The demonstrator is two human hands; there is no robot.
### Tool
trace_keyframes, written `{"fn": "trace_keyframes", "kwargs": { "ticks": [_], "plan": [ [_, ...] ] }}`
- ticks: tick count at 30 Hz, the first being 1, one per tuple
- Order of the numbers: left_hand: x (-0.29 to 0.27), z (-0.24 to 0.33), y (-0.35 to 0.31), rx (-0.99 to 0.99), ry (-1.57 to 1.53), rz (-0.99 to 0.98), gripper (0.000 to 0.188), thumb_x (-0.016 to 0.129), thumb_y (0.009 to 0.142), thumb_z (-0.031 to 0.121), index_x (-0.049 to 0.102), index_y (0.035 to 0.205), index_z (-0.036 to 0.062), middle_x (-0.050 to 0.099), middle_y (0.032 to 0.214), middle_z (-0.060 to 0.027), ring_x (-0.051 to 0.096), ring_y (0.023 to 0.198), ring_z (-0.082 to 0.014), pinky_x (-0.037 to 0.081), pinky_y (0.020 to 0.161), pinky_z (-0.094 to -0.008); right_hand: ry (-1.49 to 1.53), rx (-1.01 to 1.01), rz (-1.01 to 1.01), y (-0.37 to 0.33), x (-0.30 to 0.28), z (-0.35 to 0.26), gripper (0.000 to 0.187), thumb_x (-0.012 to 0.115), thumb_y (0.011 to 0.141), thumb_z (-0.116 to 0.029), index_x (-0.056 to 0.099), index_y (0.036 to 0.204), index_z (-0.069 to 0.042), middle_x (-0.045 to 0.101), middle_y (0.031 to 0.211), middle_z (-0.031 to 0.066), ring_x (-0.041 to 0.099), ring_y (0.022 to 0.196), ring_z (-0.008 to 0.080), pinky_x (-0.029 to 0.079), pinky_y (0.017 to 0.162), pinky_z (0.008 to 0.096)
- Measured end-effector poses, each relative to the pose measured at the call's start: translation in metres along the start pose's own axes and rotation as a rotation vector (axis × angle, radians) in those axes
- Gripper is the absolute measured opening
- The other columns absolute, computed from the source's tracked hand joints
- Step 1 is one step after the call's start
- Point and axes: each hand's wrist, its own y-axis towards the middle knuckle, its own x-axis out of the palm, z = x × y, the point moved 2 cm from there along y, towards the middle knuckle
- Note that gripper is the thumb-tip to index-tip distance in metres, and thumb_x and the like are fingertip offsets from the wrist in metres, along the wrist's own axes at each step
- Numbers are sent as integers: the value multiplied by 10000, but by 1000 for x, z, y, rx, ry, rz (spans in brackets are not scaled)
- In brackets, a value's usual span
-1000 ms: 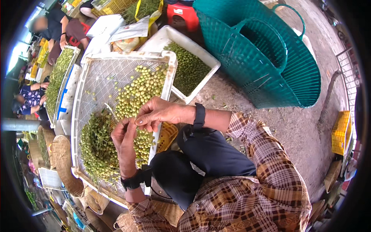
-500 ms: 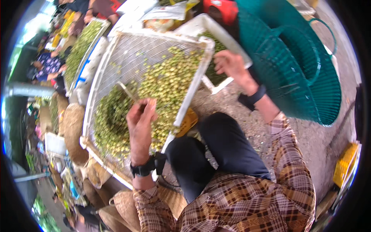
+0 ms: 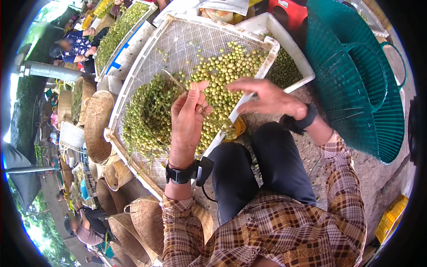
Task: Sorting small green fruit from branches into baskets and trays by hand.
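Note:
A white mesh tray with a raised rim slants in front of me. Loose round yellow-green fruits cover its right part, and a heap of fruit bunches on stems lies on its left. Above the tray my left hand pinches a thin brown stem, whose bare end sticks up past the fingers; its other end is hidden by the hand. My right hand is over the tray's right rim, fingers stretched toward the left hand, with nothing visible in it.
Beyond the right rim stands a white box of small green fruits. Large teal baskets fill the right side. Woven baskets stand at left, with another fruit tray and people farther off. A yellow crate sits lower right.
My right hand has moved left from above the white box to the tray's rim, its fingers straightening. The left hand still pinches the stem. The whole view has shifted.

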Motion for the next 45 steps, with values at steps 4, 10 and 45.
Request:
{"fn": "trace_keyframes", "kwargs": {
  "ticks": [4,10,45],
  "plan": [
    [10,9,-3,115,-101,27,312,502,954,238,597,1121,-8,457,758,36,409,665,-72,379,632,-238,144,-132,-135,29,36,-28,400,693,811,-160,536,1158,-37,601,1033,99,596,886,185,497,722,309],
    [-4,33,-26,301,120,231,334,479,955,288,580,1106,8,516,819,9,512,733,-111,472,692,-260,244,-46,-20,56,84,-40,133,551,888,-129,564,862,1,497,578,114,515,539,164,396,505,332],
    [-120,-22,9,394,-105,223,272,482,959,239,602,927,-3,662,863,-105,657,711,-178,531,581,-266,85,152,-234,123,127,-17,261,486,930,-114,567,1146,7,671,993,110,623,860,147,486,755,290]
  ]
}}
